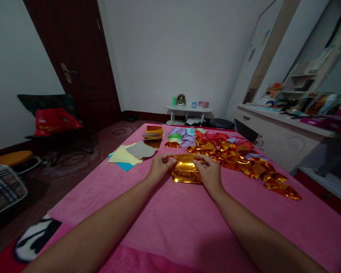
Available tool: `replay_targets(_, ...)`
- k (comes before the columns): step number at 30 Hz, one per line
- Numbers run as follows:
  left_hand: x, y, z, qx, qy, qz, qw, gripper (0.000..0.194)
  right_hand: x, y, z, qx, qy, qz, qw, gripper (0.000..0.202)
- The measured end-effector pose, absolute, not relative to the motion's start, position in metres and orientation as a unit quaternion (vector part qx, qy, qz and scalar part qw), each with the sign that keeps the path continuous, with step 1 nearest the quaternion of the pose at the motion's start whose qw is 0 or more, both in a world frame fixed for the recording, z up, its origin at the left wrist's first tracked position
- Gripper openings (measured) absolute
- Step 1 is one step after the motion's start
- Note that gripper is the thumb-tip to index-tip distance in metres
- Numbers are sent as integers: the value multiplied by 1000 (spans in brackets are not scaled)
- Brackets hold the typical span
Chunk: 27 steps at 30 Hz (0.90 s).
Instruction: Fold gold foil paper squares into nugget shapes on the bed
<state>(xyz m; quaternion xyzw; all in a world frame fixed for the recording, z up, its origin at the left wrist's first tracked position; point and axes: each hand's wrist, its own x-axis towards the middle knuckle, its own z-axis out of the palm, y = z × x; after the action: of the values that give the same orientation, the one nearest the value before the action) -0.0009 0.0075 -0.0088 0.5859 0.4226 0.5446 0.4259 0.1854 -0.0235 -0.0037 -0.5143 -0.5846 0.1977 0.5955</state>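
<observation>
A creased sheet of shiny gold foil paper (186, 173) rests on the pink cloth (147, 223), with its far edge folded over. My left hand (161, 166) pinches the sheet at its far left corner. At its right side, my right hand (209, 170) grips the same sheet between thumb and fingers. Just beyond my hands lie many folded gold foil pieces (238, 159), spread toward the right. Folded purple, green and red paper pieces (187, 138) sit farther back. Left of my left hand are loose yellow (125, 154), grey (141, 150) and blue paper sheets (125, 166).
A stack of gold foil sheets (154, 132) stands at the cloth's far left. Beyond is a small white table (187, 109) by the wall. A cluttered dresser (284, 125) flanks the right. On the left, a chair holds a red bag (55, 121) near a dark door (76, 57).
</observation>
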Motion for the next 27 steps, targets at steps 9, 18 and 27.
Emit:
replay_targets(9, 1, -1, -2, 573, 421, 524, 470, 34, 184, -30, 4, -473, -572, 197, 641, 23)
replay_targets(18, 1, -1, -7, 504, 349, 576, 541, 44, 182, -24, -6, -479, -556, 256, 629, 27)
replay_targets(27, 0, -1, -4, 471, 364, 594, 541, 47, 180, -26, -5, -495, -567, 266, 603, 29)
